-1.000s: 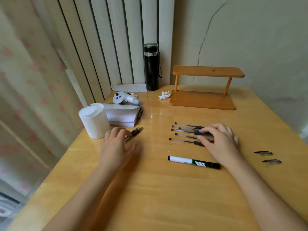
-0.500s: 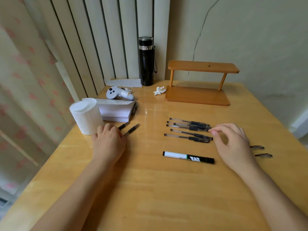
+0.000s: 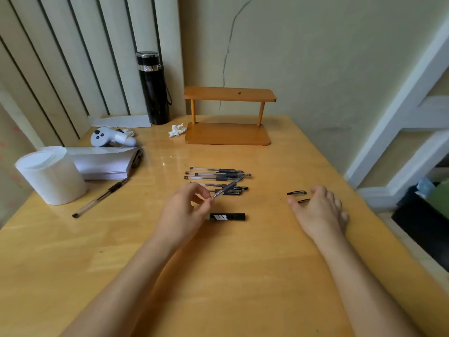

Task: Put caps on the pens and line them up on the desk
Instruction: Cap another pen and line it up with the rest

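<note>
Several capped clear pens lie in a row at the middle of the wooden desk. My left hand holds an uncapped pen by its rear end, tilted up over the row. A black-and-white marker lies in front of the row, partly hidden by that hand. Another uncapped pen lies at the left by the paper roll. Two loose black caps rest at the right, the farther cap and the nearer cap. My right hand hovers open at the nearer cap, fingertips touching or almost touching it.
A white paper roll, a stack of paper and a white controller sit at the left. A black flask, a crumpled tissue and a small wooden shelf stand at the back. The desk's right edge drops to the floor.
My left hand picked up one of the two uncapped pens at the left and carried it over the row. My right hand left the row and moved right to the caps.
</note>
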